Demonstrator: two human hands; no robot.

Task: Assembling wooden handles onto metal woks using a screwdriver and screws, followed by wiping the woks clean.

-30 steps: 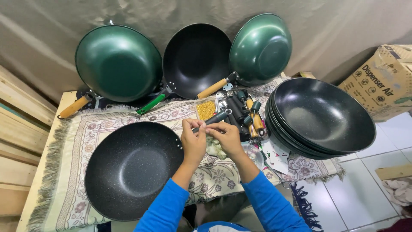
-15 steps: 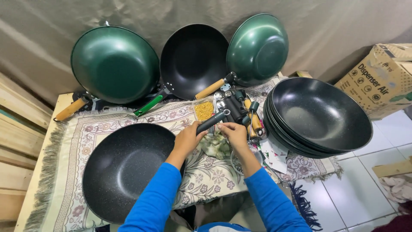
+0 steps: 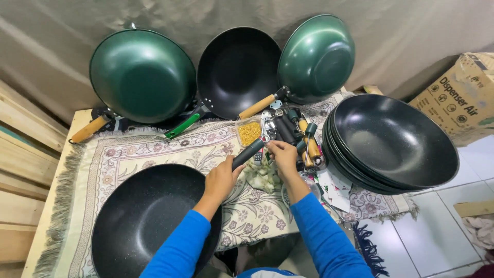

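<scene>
A black pan handle (image 3: pixel 248 153) is held over the patterned, fringed mat (image 3: pixel 154 154), just above the rim of a handleless black speckled wok (image 3: pixel 141 221) at lower left. The left hand (image 3: pixel 221 180) is clenched around the handle's lower end; the right hand (image 3: pixel 282 155) pinches its metal bracket end with the fingertips. More loose handles (image 3: pixel 296 131) and a small tub of yellowish bits (image 3: pixel 249 132) are seen just beyond the hands. A stack of black woks (image 3: pixel 393 141) is set at right. Two green woks and one black wok (image 3: pixel 237 69) are propped against the cloth backdrop.
</scene>
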